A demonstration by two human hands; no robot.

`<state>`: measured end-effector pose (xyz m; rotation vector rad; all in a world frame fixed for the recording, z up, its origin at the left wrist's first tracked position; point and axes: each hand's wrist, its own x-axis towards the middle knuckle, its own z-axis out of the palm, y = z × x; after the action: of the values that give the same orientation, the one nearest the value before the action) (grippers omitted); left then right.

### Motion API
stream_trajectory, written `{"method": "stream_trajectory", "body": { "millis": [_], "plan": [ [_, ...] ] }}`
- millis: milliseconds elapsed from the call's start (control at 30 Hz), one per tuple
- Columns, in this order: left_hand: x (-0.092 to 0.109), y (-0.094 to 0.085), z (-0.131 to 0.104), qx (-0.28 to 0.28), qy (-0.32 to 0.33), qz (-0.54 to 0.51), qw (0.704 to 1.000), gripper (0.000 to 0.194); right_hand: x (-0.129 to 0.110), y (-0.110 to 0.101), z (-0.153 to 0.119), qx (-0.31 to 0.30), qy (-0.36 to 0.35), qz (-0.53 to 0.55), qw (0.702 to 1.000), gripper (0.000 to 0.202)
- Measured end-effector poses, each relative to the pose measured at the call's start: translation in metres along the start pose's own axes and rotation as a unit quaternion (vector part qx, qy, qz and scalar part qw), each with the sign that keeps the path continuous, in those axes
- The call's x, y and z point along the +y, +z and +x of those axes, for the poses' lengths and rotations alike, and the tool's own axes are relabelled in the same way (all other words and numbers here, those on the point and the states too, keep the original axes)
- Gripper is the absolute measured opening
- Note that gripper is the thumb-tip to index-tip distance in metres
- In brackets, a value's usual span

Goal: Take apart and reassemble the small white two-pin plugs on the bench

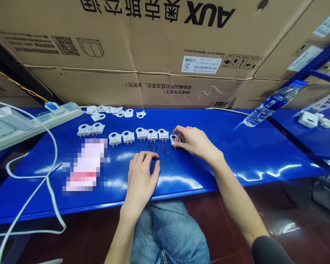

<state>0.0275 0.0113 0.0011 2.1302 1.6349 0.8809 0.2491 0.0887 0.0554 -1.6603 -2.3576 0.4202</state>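
My right hand [194, 141] has its thumb and fingers closed on a small white plug housing [173, 140] at the right end of a row. The fingers hide part of that piece. My left hand [143, 172] rests on the blue table [222, 157], palm down, with its thumb apart from the fingers. Just beyond its fingertips lie several short red-and-black wires [157, 148]. To the left along the row are more white plug housings [128, 137], each with a round hole and metal prongs pointing toward me.
White casing parts [129, 113] lie at the back. A pixelated pink-white patch [85, 165] covers something at left. White cables [51, 183] loop near a power strip [68, 110]. A water bottle [272, 104] leans at right. A large cardboard box [154, 47] stands behind.
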Motion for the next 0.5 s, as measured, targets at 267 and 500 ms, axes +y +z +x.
{"method": "stream_trajectory", "body": {
  "millis": [267,500],
  "plan": [
    [-0.001,0.001,0.0,-0.002,0.002,0.003,1.0,0.016,-0.001,0.003,0.002,0.031,-0.022,-0.029,0.999,0.027],
    [-0.002,0.002,0.0,0.007,0.006,0.004,1.0,0.017,-0.01,0.014,0.005,0.035,-0.068,-0.071,0.994,0.039]
  ]
}}
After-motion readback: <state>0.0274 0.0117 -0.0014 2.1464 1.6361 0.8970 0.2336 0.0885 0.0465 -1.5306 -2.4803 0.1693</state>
